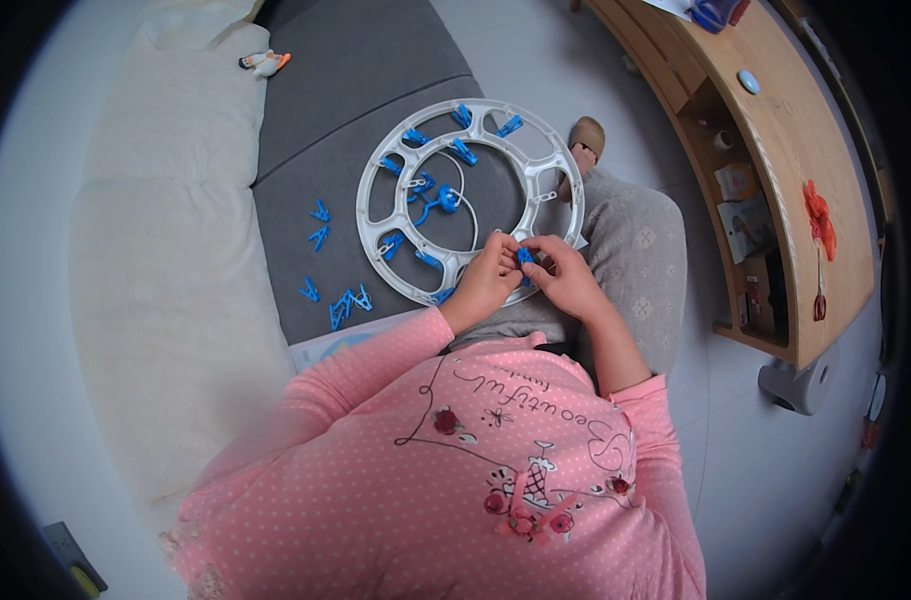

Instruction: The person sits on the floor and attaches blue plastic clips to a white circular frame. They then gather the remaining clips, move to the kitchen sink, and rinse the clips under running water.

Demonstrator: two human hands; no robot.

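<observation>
A white plastic ring-shaped drying hanger [372, 228] lies on the grey sofa seat and reaches over my lap. At its near right rim, a blue clothespin [525, 257] is between my two hands. My right hand [568, 282] pinches it with thumb and fingers. My left hand [488, 275] is closed, with its fingertips on the same clothespin; the rim under them is partly hidden. Several blue clothespins hang round the ring, one of them a clothespin [463, 152] at its far inner edge. A blue hook [446, 199] with a white cord lies in the ring's centre.
Left of the ring, several loose blue clothespins [320, 238] lie on the grey seat [366, 60]. A cream cushion [196, 230] lines the left side, with a small toy bird [266, 64] at its edge. On the right stands a wooden cabinet [776, 130] bearing a red flower [819, 220].
</observation>
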